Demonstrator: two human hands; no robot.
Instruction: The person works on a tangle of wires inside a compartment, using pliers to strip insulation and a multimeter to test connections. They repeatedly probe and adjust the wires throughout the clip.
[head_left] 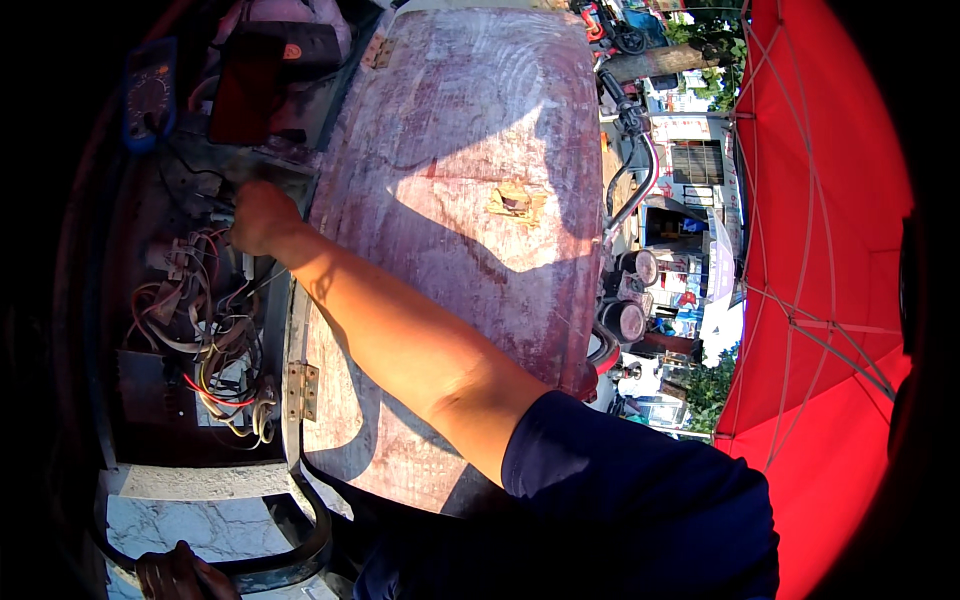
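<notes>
My right hand (264, 216) is closed at the far end of an open metal compartment (140, 385), beside its wall. Something small and shiny shows at its fingertips, too blurred to name. A black test lead (182, 155) runs toward that hand from a blue-framed multimeter (150, 92) at the far left. Just nearer than the hand lies a tangle of electrical wires (215, 340), white, red, yellow and black, with connectors among them. At the lower left edge my left hand (183, 577), in shadow, has its fingers curled over a bent black metal tube (268, 572).
A worn reddish wooden panel (440, 190) with a ragged hole and hinges (302, 391) lies beside the compartment. A dark red object (245, 90) sits at the far left. Motorcycle handlebars (640, 185) stand beyond the panel, and a red canopy (830, 250) spans the right side.
</notes>
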